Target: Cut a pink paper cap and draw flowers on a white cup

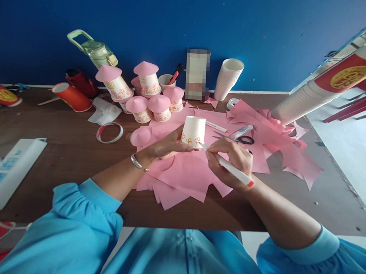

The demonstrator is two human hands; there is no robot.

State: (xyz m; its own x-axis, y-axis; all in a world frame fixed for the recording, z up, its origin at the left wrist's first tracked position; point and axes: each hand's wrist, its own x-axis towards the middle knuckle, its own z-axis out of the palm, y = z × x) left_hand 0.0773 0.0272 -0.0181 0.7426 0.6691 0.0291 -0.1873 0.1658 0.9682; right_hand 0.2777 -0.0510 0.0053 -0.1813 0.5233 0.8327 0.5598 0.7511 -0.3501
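Our left hand (167, 146) has its fingers wrapped around the upturned paper cup (193, 131), which stands on the pink paper sheets (184, 175) at table centre. At three o'clock of the cup, our right hand (230, 159) pinches the white marker (230, 168), tip touching the cup's wall. We judge that a loose hold could let the cup roll and smear the flowers.
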